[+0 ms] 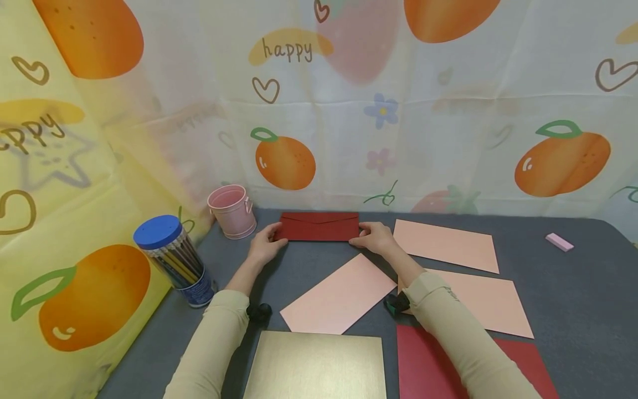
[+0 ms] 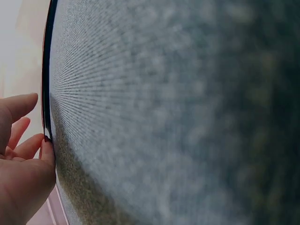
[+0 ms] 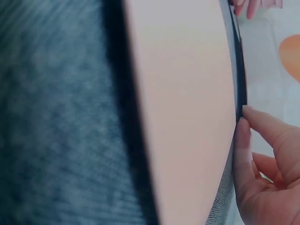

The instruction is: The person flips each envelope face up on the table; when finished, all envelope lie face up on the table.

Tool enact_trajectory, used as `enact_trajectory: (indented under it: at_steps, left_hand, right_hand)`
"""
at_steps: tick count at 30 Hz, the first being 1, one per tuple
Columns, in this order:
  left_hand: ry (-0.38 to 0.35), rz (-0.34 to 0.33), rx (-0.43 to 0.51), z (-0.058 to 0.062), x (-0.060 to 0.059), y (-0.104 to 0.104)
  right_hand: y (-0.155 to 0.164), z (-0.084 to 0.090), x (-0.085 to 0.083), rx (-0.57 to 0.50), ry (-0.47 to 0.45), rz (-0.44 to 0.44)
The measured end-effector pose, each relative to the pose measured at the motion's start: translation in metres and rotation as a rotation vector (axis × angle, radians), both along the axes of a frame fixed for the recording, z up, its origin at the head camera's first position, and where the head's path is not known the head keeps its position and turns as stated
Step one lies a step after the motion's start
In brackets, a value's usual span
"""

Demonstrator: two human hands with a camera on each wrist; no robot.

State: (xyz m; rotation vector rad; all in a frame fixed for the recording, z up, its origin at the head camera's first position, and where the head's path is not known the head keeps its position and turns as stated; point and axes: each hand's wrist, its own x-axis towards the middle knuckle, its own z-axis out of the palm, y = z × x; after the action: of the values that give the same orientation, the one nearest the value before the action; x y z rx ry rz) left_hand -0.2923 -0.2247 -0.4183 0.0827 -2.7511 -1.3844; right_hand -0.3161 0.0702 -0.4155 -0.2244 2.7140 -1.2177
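Observation:
A dark red envelope (image 1: 319, 228) with a pointed flap lies at the back of the grey table, its long side running left to right. My left hand (image 1: 265, 244) pinches its left end, thumb at the near corner. At the opposite end, my right hand (image 1: 377, 238) holds the right edge between thumb and fingers. Both wrist views show the envelope edge-on as a thin dark strip, with the left hand (image 2: 23, 178) and the right hand (image 3: 272, 173) at it. Nearer to me a pink envelope-sized sheet (image 1: 339, 296) lies slantwise between my forearms.
Two more pink sheets (image 1: 448, 245) lie to the right, one partly under my right forearm. Closer in are a gold sheet (image 1: 316, 366) and a red sheet (image 1: 423, 366). A pink bucket (image 1: 233, 213) and a blue-lidded pencil tub (image 1: 174, 257) stand left; a small pink block (image 1: 559, 242) lies far right.

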Motion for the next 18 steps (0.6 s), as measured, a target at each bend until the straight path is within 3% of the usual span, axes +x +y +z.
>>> enact_trajectory:
  at_steps: [12, 18]
  left_hand:
    - [0.045, -0.055, -0.189, -0.0052, -0.0028, 0.0015]
    - [0.033, -0.064, -0.193, -0.0059, -0.0023, 0.0012]
  right_hand:
    - [-0.0018, 0.0039, 0.0023, 0.004, -0.011, -0.005]
    - [-0.0019, 0.0037, 0.0019, 0.022, -0.014, -0.008]
